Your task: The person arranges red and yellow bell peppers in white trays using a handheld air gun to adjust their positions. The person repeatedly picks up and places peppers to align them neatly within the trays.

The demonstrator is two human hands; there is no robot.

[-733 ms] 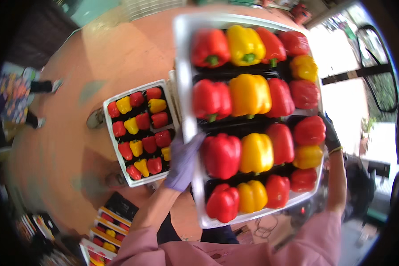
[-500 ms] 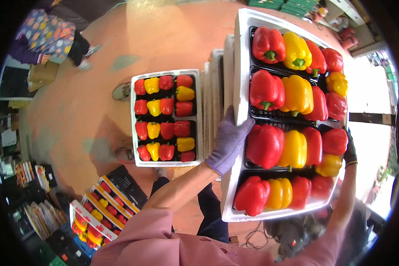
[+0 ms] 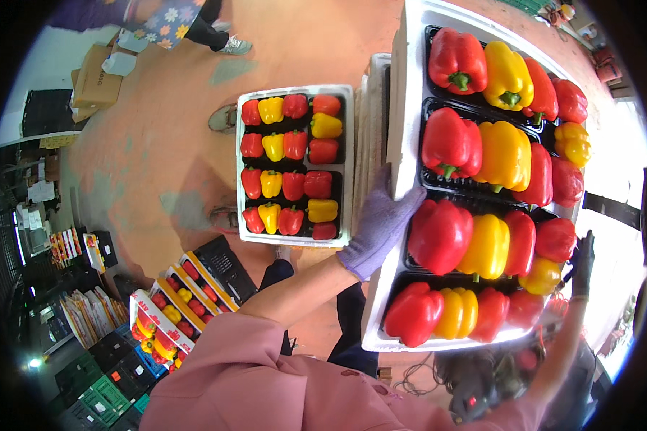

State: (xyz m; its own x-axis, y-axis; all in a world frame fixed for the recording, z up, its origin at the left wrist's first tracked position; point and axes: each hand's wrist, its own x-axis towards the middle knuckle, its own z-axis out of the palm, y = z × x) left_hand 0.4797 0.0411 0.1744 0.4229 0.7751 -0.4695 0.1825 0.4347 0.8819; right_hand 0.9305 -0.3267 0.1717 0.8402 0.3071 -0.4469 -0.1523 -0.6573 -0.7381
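A large white foam box (image 3: 407,108) of red and yellow bell peppers (image 3: 505,159) fills the right side, its peppers set in rows in black plastic trays. My left hand (image 3: 382,226), in a purple glove, grips its left wall, the thumb over the rim and the fingers mostly hidden. By the box's right edge is my right hand (image 3: 584,266) in a dark glove, fingers stretched out and apart from the rim. To the left, lower down, sits a second white foam box (image 3: 346,169) with similar rows of peppers.
More white foam boxes (image 3: 372,108) are stacked beside the held box. At the lower left stand printed cartons of peppers (image 3: 167,327), a black crate (image 3: 226,269) and green crates (image 3: 104,399). A person in a flowered garment (image 3: 171,21) stands at the upper left, near a cardboard box (image 3: 97,82).
My right hand has come away from the box's right edge, fingers now extended. My left hand keeps its grip. The view has shifted, and the person at upper left appears farther up and right.
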